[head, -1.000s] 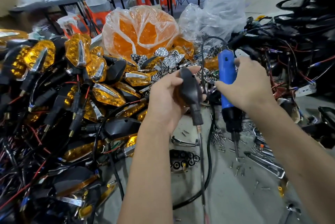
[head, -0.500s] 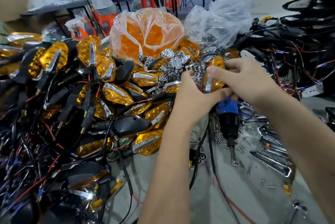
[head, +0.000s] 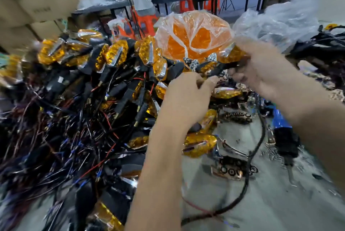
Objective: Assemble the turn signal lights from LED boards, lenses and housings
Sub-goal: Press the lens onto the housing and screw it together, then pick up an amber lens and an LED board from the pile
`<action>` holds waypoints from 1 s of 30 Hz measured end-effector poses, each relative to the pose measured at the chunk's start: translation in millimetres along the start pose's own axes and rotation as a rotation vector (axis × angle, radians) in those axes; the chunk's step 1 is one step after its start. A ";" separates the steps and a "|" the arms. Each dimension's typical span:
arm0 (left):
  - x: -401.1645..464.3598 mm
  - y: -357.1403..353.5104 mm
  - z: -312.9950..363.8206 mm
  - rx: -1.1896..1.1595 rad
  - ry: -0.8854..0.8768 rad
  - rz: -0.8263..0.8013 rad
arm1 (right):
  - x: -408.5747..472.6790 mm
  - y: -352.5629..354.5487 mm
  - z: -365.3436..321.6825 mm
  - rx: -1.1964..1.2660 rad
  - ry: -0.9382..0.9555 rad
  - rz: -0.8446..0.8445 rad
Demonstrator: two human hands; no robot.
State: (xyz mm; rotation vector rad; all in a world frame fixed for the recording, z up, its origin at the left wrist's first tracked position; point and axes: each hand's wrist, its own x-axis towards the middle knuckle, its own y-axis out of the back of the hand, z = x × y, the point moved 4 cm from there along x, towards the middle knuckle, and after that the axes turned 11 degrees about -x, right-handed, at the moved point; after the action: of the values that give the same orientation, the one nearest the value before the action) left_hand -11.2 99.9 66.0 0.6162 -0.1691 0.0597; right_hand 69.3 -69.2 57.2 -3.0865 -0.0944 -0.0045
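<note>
Holding an assembled signal light [head: 228,57] far right, right hand [head: 261,68] gripping it; left hand [head: 186,96], fingers curled, contents unclear. Best released gently onto the finished pile [head: 115,58].

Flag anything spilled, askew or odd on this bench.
Loose screws lie scattered on the bench beside the blue screwdriver, which lies set down. The finished lights sit in a tangled heap, wires crossing.

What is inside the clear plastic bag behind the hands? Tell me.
The clear plastic bag holds orange lenses, showing through the film. Their number and the bag's bottom are hidden by the pile in front.
</note>
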 end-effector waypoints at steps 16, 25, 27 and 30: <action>0.0 94.2 -74.9 0.161 0.215 1.013 | 26.8 -183.5 -48.6 -1.130 0.862 0.215; -10.3 90.3 -61.1 0.161 0.200 1.074 | 8.2 -166.6 -21.6 -0.989 0.788 0.210; -10.0 79.5 -47.6 0.121 0.130 1.075 | -0.4 -152.8 -16.3 -0.927 0.767 0.216; -9.0 51.5 -23.0 0.062 0.001 1.028 | -8.8 -122.2 -4.6 -0.880 0.705 0.217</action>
State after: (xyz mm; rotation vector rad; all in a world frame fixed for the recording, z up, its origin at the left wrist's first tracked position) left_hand -22.2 155.1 75.3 0.5380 -0.4715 1.0597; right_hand 53.1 51.8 68.3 -3.6265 0.3683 -1.4637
